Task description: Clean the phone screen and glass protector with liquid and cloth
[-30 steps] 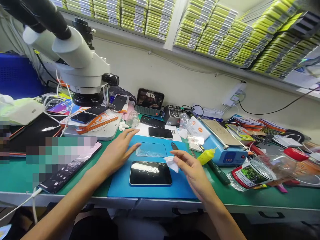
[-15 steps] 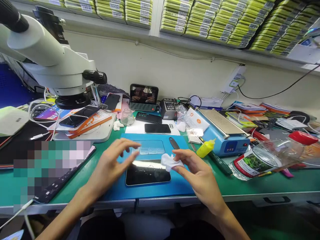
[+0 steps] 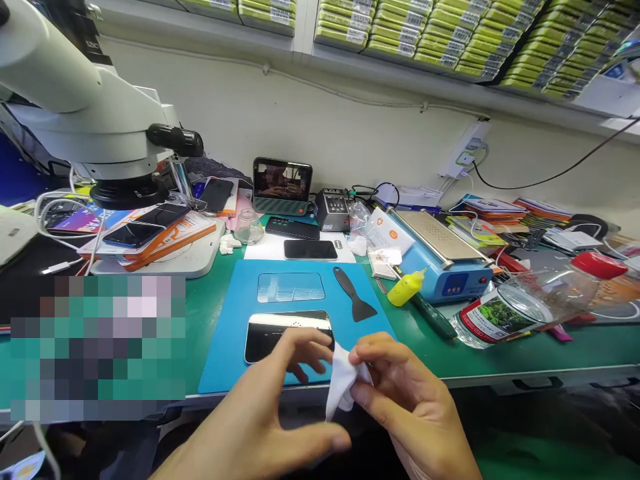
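A white cloth or wipe [image 3: 341, 381], loosely crumpled, hangs from the thumb and fingers of my right hand [image 3: 413, 410], in front of the mat's near edge. Close on its left, my left hand [image 3: 267, 413] has its thumb and fingers spread, with nothing held; whether a fingertip touches the wipe I cannot tell. Behind the hands a dark-screened phone [image 3: 265, 339] lies face up on the blue mat [image 3: 220, 353], its right end partly covered by my left fingers. Beyond it lies a clear glass sheet with rounded corners [image 3: 291, 288]. A dark scraper [image 3: 354, 297] rests to its right.
Right of the mat are a yellow bottle [image 3: 404, 289], a blue heating plate [image 3: 450, 280] and a big clear bottle with red cap [image 3: 520, 307]. A microscope [image 3: 100, 133] overhangs the left side. Phones and a small screen [image 3: 283, 180] stand behind.
Both hands have come back from over the phone toward my body, the right one bringing the wipe. The scraper and phone are less covered now. The view has shifted slightly.
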`<action>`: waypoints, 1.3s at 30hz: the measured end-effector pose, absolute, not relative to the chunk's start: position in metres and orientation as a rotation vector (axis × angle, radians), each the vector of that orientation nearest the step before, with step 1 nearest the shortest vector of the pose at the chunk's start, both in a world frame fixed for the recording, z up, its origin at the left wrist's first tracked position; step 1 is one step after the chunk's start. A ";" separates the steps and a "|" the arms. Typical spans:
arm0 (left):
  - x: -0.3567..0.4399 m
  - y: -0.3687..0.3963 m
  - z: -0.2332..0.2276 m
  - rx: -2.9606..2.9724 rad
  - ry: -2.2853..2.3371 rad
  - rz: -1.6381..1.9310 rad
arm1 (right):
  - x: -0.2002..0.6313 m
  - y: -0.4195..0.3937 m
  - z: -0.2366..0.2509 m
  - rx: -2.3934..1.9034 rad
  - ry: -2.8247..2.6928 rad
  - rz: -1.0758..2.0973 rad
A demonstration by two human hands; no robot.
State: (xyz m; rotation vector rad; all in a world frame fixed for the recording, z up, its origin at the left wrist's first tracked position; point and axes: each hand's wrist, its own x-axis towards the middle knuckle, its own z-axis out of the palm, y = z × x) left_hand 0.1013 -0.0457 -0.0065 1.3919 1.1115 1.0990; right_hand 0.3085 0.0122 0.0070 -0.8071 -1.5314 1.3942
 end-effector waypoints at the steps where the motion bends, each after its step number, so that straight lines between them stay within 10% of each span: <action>1: 0.105 -0.048 -0.007 1.383 1.083 1.078 | 0.307 0.008 0.008 -0.797 -1.505 1.393; 39: 0.135 -0.113 -0.056 0.532 1.039 1.364 | 0.333 -0.070 -0.074 -0.962 -1.393 1.254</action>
